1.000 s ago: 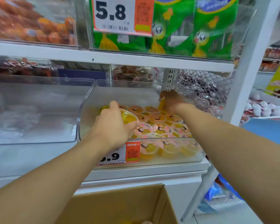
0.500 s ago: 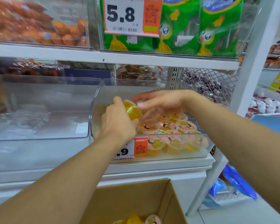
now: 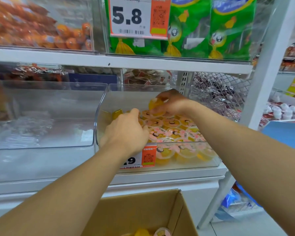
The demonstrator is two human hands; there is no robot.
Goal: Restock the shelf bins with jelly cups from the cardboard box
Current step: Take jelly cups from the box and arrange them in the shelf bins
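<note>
A clear shelf bin (image 3: 216, 163) holds several jelly cups (image 3: 171, 123) with pink lids and yellow jelly. My right hand (image 3: 173, 102) is above the back of the bin and pinches a yellow jelly cup (image 3: 154, 103) tilted on its side. My left hand (image 3: 126, 132) is low inside the bin's left part, with its fingers curled down toward the cups. Another yellow cup (image 3: 117, 113) lies at its fingertips; whether the hand holds it is hidden. The open cardboard box (image 3: 140, 208) sits below the shelf, with two cups (image 3: 162, 232) showing at the bottom edge.
A second clear bin (image 3: 49, 147) stands to the left. The shelf board (image 3: 119, 63) above carries green packs and a 5.8 price tag. A white upright (image 3: 269, 65) and a mesh divider (image 3: 220, 92) bound the right side.
My right hand came across from the back of the bin, took a cup at my left hand, and lifted it toward the back. My left hand dropped lower into the bin.
</note>
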